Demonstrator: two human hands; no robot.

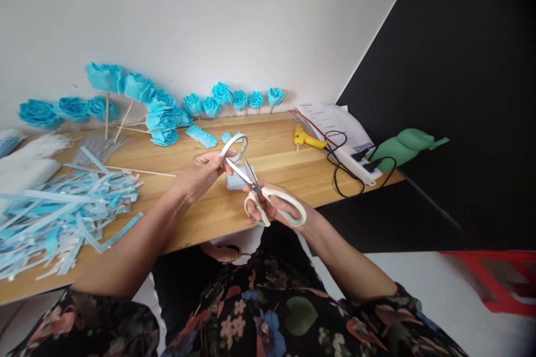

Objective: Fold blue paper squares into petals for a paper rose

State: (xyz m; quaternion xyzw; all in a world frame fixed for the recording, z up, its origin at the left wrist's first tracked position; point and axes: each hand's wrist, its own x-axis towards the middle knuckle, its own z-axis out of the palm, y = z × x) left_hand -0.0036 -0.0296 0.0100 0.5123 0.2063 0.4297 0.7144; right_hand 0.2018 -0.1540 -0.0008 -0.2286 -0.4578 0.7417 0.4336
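Observation:
Between the fingers of my left hand (205,172) is a roll of white tape (240,142), held up above the table. My right hand (274,201) has its fingers through the handles of white-handled scissors (288,209). The scissor blades are parted and point up and left, close to the tape and my left fingertips. Whether the blades touch the tape I cannot tell. Under the blades, a small stack of pale blue paper (237,179) lies on the wooden table (192,223).
Blue paper roses (161,117) on sticks line the wall. Cut paper strips (62,212) are heaped at left. At right are a yellow glue gun (307,138), printed sheets (335,122), a white power strip (355,164) with black cables, and green material (402,148).

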